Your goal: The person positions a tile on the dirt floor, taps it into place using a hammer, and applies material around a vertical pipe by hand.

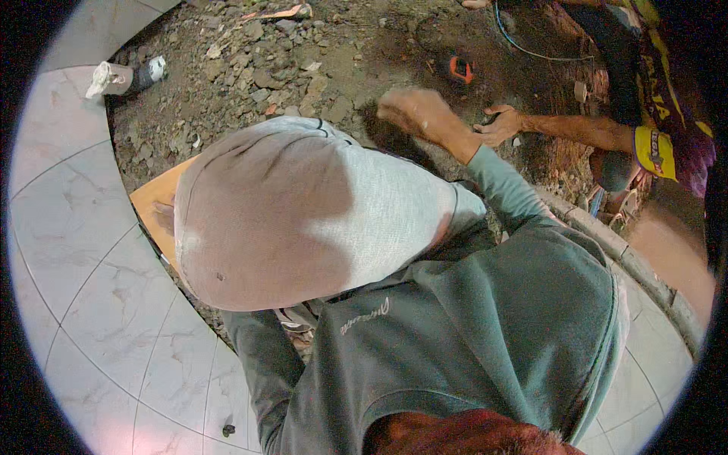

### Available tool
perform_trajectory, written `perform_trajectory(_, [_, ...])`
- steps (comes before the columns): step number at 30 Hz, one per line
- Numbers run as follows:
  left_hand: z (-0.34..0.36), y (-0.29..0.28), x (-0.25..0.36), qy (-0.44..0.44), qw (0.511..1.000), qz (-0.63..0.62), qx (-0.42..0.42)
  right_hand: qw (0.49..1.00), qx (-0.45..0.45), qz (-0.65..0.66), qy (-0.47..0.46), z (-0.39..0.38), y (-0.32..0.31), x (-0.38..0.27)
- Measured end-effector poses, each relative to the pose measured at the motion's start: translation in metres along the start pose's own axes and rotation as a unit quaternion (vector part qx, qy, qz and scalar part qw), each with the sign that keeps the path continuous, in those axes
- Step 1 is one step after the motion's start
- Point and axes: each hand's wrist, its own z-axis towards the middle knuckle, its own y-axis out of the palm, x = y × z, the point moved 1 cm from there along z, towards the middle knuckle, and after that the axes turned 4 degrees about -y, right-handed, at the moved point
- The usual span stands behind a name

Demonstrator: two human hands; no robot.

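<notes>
My right hand [419, 114] reaches out past my knee over the rubble, smeared by motion; its fingers look folded but cannot be made out. My left sleeve [262, 364] runs down behind my raised knee [280, 205], in light grey trousers. Beside that knee an orange-tan board [163, 189] juts out over the soil and the tile edge. A brownish blurred shape on the board may be part of my left hand; its fingers do not show clearly. A black and orange object [460, 70] lies on the ground beyond my right hand.
A co-worker's hand [502, 125] is spread close to my right wrist. Broken stones [250, 68] cover the soil. White tiles [83, 227] border it on the left, with a whitish container [114, 79] at their edge. A thin cable [523, 47] curves at the upper right.
</notes>
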Motion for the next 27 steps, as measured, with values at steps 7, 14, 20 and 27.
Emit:
perform_trajectory(7, [-0.008,0.048,0.045,0.14,0.979,0.015,-0.147,0.978,0.172,-0.113,-0.034,0.021,-0.044,0.04])
perform_trajectory(14, [0.006,0.079,0.036,0.157,0.966,0.074,-0.193,0.948,0.167,-0.103,-0.252,0.11,0.035,-0.034])
perform_trajectory(20, [0.018,0.09,0.032,0.155,0.96,0.1,-0.212,0.972,0.025,-0.167,-0.164,0.126,0.055,-0.035])
perform_trajectory(27, [0.015,0.097,0.017,0.116,0.956,0.112,-0.246,0.979,-0.077,-0.183,-0.043,0.091,-0.007,0.01])
